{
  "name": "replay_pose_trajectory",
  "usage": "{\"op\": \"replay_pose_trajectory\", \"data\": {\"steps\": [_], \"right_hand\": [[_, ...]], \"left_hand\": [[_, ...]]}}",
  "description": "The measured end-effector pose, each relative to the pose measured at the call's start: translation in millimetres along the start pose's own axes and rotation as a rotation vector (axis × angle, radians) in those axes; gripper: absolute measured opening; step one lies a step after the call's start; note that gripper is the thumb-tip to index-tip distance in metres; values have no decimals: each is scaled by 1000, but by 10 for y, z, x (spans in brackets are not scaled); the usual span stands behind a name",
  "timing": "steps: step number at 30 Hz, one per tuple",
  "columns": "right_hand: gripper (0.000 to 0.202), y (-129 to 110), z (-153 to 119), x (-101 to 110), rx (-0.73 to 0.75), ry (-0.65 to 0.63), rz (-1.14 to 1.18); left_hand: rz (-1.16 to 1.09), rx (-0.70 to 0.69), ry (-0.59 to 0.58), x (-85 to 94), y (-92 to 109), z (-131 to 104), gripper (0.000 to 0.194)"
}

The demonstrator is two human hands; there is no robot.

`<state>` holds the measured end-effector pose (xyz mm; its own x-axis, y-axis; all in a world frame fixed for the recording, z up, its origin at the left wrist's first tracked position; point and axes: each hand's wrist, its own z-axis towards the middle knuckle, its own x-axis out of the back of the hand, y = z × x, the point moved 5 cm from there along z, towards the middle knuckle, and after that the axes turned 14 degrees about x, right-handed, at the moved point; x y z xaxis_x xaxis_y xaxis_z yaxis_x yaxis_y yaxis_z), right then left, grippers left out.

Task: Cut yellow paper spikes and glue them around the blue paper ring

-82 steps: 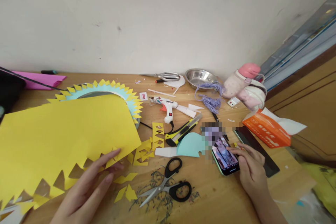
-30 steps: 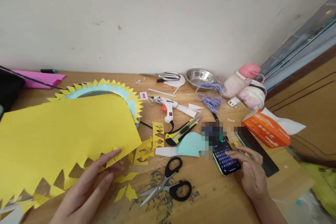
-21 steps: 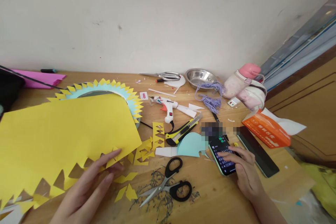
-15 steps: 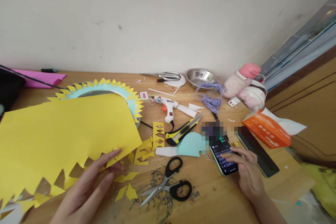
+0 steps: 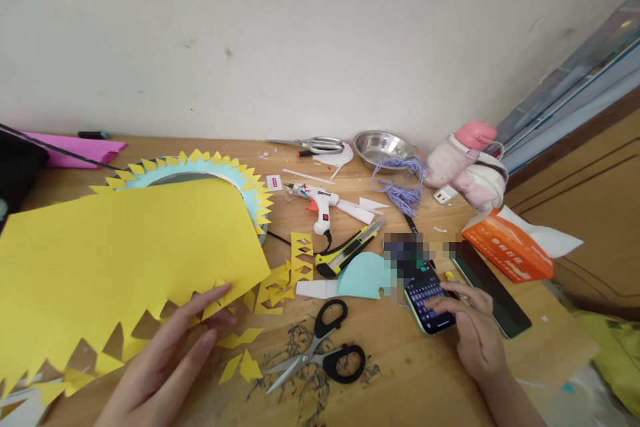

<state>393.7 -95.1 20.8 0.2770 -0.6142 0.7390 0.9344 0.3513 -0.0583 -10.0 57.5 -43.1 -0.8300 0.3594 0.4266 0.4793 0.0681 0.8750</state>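
Note:
My left hand (image 5: 170, 353) rests with fingers apart at the zigzag-cut lower edge of a large yellow paper sheet (image 5: 135, 247). Over a lit smartphone (image 5: 427, 303), my right hand (image 5: 475, 327) has its fingers stretched, the fingertips at the on-screen keyboard. The phone lies on the wooden table, its upper part blurred out. Between the hands, black-handled scissors (image 5: 317, 353) lie with blades slightly apart. Yellow paper scraps (image 5: 273, 290) are strewn beside my left hand. Behind the sheet, partly hidden by it, is a light-blue ring (image 5: 240, 183) edged with yellow points.
A yellow utility knife (image 5: 347, 250), a white glue gun (image 5: 320, 203) and a light-blue paper piece (image 5: 365, 277) lie mid-table. Farther back are a steel bowl (image 5: 383, 147), purple yarn (image 5: 400, 190) and a pink bottle (image 5: 457, 153). An orange tissue pack (image 5: 510, 250) and a black slab (image 5: 495, 293) lie right.
My right hand has shifted slightly right and down over the phone's keyboard. The left hand and the yellow sheet stay where they were.

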Motion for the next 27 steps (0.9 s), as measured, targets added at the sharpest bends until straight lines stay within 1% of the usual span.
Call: {"op": "replay_pose_trajectory", "data": {"steps": [3,5,8,12,18,20,22,25,27], "right_hand": [[34,21,-32,70,-27,102,-28],[32,38,-57,102,-51,143,-64],[32,45,-72,111,-70,146,-108],[35,56,-68,117,-117,156,-133],[37,97,-92,102,-177,126,-154],[36,93,-99,99,-165,144,-102],[34,74,-92,78,-123,137,-30],[32,38,-76,15,-45,48,20],[32,33,-75,-20,-21,-5,21]], "left_hand": [[-1,2,8,4,-4,4,44],[2,6,10,7,-3,2,44],[-5,12,2,4,4,-6,43],[-18,15,24,12,-9,-14,44],[10,4,15,10,-6,16,46],[-1,7,17,15,8,15,45],[-19,20,13,17,12,6,44],[-36,51,14,21,4,-3,46],[-38,63,23,22,6,0,49]]}}
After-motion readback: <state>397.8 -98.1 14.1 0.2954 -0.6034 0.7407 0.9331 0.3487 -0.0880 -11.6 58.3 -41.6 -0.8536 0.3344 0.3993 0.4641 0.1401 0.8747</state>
